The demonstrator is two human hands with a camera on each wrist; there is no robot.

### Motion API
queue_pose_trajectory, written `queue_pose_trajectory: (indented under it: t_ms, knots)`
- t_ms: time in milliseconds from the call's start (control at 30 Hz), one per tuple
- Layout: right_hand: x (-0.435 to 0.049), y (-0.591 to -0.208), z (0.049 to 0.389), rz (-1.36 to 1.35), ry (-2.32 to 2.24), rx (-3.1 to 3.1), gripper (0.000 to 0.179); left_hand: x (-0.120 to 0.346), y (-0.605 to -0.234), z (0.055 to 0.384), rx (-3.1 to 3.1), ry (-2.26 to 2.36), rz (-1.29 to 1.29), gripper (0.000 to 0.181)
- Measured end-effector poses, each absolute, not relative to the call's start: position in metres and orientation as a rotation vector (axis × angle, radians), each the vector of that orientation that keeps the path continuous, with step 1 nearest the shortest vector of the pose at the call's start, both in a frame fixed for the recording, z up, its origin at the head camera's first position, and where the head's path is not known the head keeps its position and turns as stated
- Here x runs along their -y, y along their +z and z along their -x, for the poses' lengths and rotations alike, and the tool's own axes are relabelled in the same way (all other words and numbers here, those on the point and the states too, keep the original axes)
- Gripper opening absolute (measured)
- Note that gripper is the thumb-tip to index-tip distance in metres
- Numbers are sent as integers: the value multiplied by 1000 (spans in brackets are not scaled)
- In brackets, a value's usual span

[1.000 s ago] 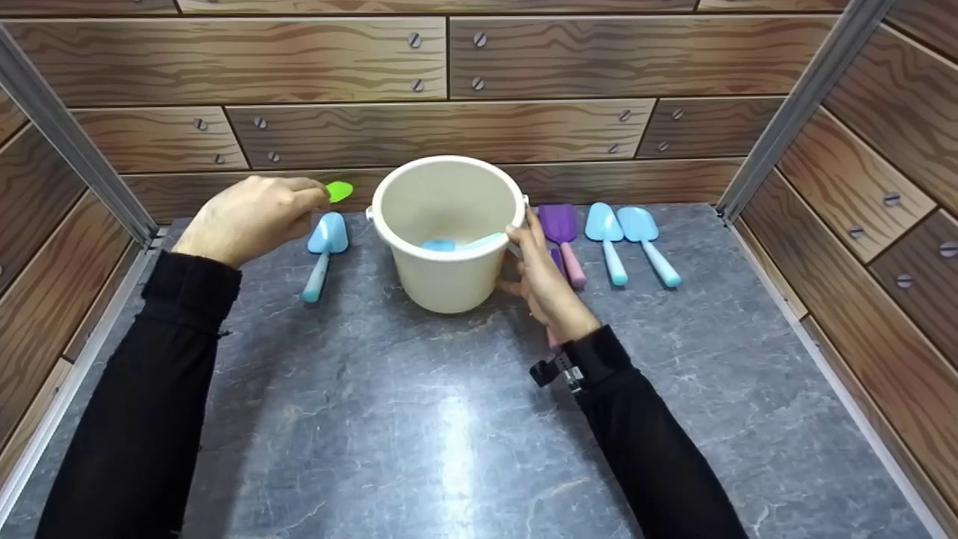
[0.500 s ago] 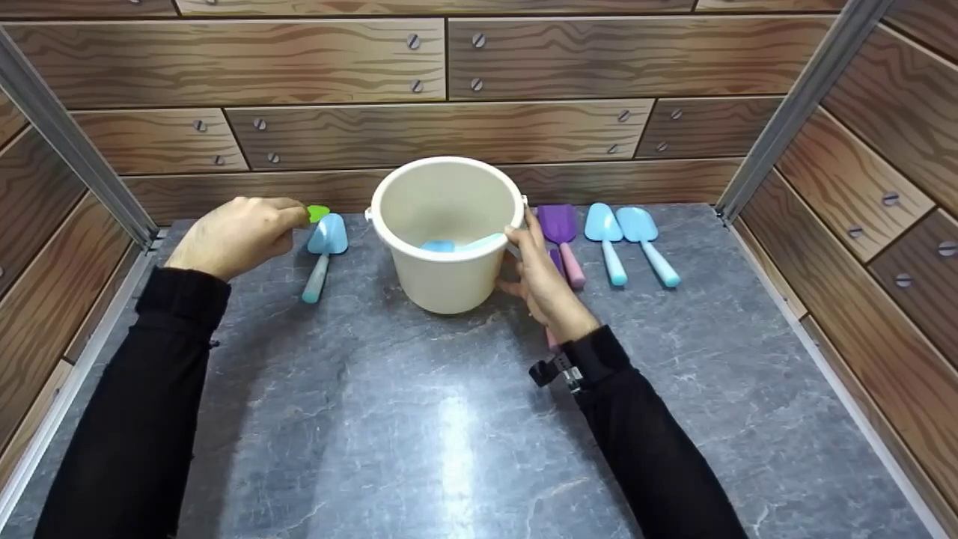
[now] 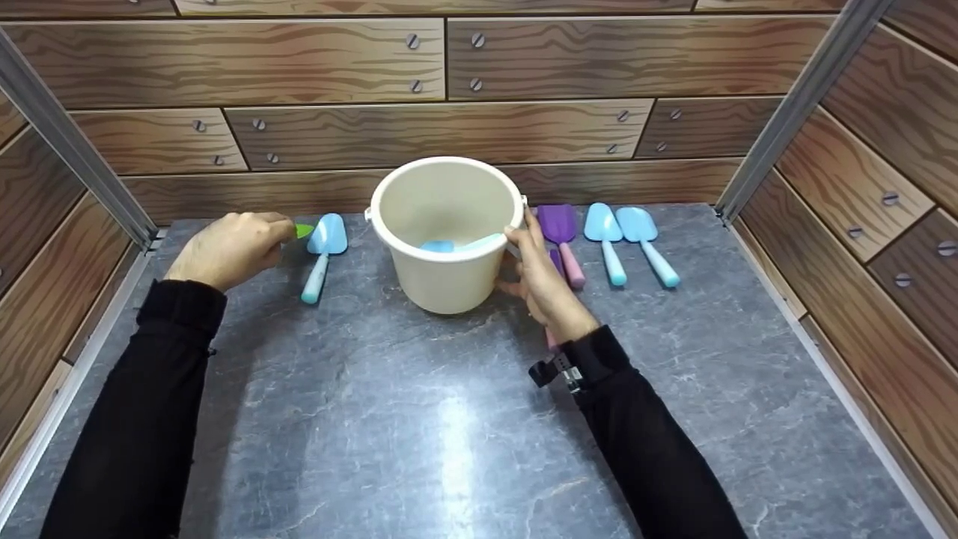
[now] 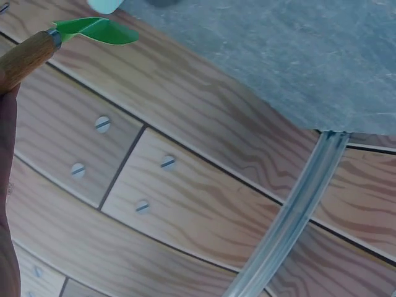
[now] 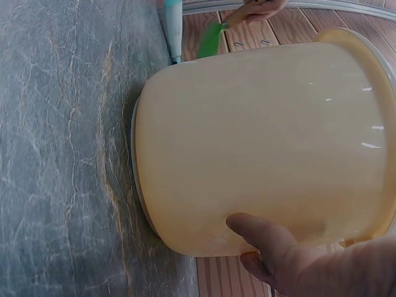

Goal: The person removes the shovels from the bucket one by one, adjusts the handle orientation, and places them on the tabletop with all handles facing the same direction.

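My left hand (image 3: 233, 245) grips a small hand trowel by its wooden handle (image 4: 30, 57). The trowel's bright green blade (image 4: 99, 30) points away from the fingers, and only its tip shows in the head view. Just right of it lies a light blue trowel (image 3: 328, 236), handle toward me. A cream bucket (image 3: 453, 281) stands upright at the middle, with blue pieces (image 3: 438, 245) showing inside. My right hand (image 3: 550, 288) grips the bucket's right side, fingers at the rim. In the right wrist view a digit (image 5: 260, 235) presses against the bucket wall.
Right of the bucket lie a purple trowel (image 3: 558, 223) with a pink handle and two light blue trowels (image 3: 602, 222). Another purple and pink one is partly covered by the right hand. Wood-patterned walls (image 3: 441, 131) enclose the grey tabletop (image 3: 374, 419) at back and sides.
My left hand has come down and to the left with the green trowel, from above the blue trowel to beside it. The right hand and bucket have stayed put.
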State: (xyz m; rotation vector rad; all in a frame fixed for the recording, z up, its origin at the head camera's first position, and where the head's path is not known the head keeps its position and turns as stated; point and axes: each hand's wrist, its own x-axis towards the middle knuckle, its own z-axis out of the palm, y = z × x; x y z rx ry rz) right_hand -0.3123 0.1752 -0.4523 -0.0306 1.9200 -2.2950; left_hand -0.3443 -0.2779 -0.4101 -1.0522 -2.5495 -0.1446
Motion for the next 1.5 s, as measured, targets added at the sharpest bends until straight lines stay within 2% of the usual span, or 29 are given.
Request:
queue_pose_trajectory:
  t_ms: [300,567,867,1500]
  knots:
    - [-176,-452,312,40,-2276,-1928,93,289,-422,346,2659,-133,963,21]
    - [-177,-452,312,40,-2267,-1932,94,299,-431,346,2703,-129,874,24]
    - [-177,-453,312,51,-2267,-1939,94,310,-443,347,2711,-160,794,17]
    - [-175,-452,312,40,-2276,-1935,93,317,-475,349,2733,-316,795,11]
